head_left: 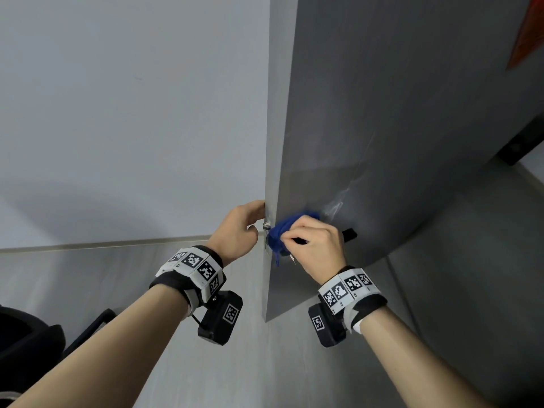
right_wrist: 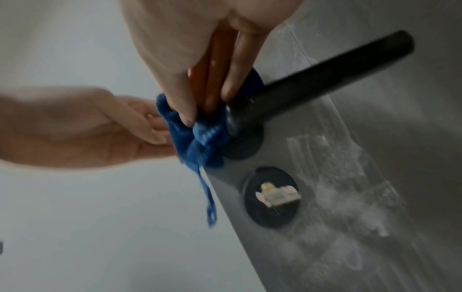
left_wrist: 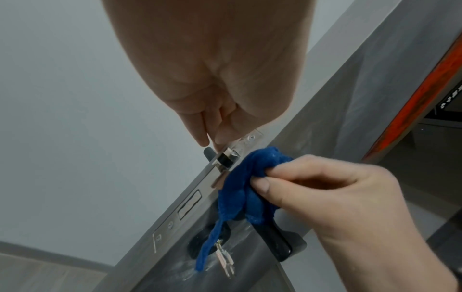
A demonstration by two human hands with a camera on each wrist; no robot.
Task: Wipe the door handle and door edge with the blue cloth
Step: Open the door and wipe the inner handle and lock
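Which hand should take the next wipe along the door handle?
Right. The right hand already pinches the blue cloth bunched at the base of the black door handle. The left hand holds no cloth; its fingers are at the door edge.

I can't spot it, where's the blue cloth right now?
In the head view the cloth is bunched in the right hand, against the door edge at the handle.

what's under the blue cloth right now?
The blue cloth, pinched by the right hand, covers the black door handle's base and part of the door edge. What lies beneath is hidden.
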